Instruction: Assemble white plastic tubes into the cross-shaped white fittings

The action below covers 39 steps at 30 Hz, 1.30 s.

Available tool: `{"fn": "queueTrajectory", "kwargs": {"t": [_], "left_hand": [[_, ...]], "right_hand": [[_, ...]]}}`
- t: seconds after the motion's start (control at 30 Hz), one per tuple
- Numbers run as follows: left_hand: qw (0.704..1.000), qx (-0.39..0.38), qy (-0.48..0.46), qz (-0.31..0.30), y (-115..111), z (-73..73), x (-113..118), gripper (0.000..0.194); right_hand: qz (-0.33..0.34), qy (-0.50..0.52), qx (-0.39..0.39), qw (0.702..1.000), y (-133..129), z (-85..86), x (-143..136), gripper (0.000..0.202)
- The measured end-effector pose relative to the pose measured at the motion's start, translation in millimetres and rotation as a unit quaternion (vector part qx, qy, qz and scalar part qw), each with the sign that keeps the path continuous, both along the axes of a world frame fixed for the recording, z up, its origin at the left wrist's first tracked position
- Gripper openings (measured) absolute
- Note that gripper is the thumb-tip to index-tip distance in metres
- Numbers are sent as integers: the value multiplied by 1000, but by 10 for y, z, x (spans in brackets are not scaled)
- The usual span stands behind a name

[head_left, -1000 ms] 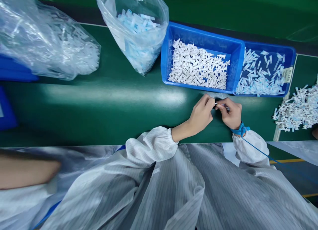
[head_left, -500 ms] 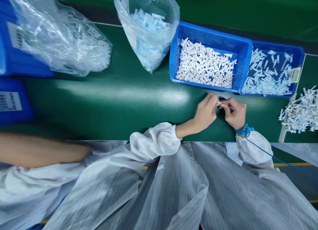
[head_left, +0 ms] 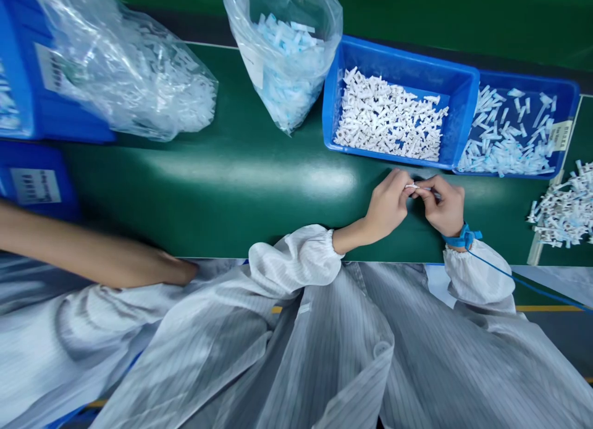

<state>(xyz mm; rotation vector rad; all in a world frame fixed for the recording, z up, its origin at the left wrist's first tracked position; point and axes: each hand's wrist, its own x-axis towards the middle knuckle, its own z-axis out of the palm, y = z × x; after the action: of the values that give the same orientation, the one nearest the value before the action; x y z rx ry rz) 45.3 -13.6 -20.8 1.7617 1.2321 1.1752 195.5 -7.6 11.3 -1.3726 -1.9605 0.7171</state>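
Over the green table (head_left: 259, 219), just in front of the blue bins, my two hands meet fingertip to fingertip. My left hand (head_left: 389, 200) pinches a small white plastic part (head_left: 411, 186), its tip showing between the fingers. My right hand (head_left: 443, 203), with a blue strap and cord at the wrist, is closed in a pinch on a thin, pale piece at the other end; the fingers mostly hide it. Behind them, one blue bin (head_left: 403, 155) holds many small white parts (head_left: 389, 117). The bin to its right (head_left: 565, 107) holds pale-blue and clear tube-like pieces (head_left: 509, 154).
A heap of white and pale-blue parts (head_left: 567, 209) lies at the right. Behind stand an open clear bag of pale-blue pieces (head_left: 291, 64) and a bag of clear parts (head_left: 171, 89). More blue bins (head_left: 37, 175) and another person's arm (head_left: 102, 250) are at the left.
The whole view has shifted slightly to the right. My hands stay together in their pinch. The other person's arm at the left reaches further into view.
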Motion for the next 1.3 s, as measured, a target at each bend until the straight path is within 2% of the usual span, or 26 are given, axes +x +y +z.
{"fn": "queueTrajectory", "kwargs": {"t": [0.2,0.4,0.5,0.7,0.97,1.07,1.17,1.23,1.3], "left_hand": [[999,-23,-23,-30,30,45,-7,15],[999,-25,-37,-18,35,86,-26,10],[998,-43,-31,-17,25,82,-1,8],[998,-54,-16,37,-20,46,143,14],[998,-59,0,33,-1,41,156,14],[997,-80,-2,1,73,94,105,11],[994,-100,-11,-39,165,158,25,10],[994,-98,14,-44,200,187,-35,14],[993,-77,82,-43,194,200,-91,16]], "right_hand": [[36,-4,-12,999,23,12,146,14],[71,-3,-6,997,17,-8,264,16],[64,-28,16,997,7,-31,255,16],[45,-65,72,994,9,-72,141,18],[3,-76,81,994,-22,-105,95,20],[-22,-40,63,997,-33,-94,95,20],[-76,65,13,995,-54,-93,94,22],[-119,166,-30,978,-80,-100,101,26],[-153,256,-67,952,-122,-103,111,29]]}}
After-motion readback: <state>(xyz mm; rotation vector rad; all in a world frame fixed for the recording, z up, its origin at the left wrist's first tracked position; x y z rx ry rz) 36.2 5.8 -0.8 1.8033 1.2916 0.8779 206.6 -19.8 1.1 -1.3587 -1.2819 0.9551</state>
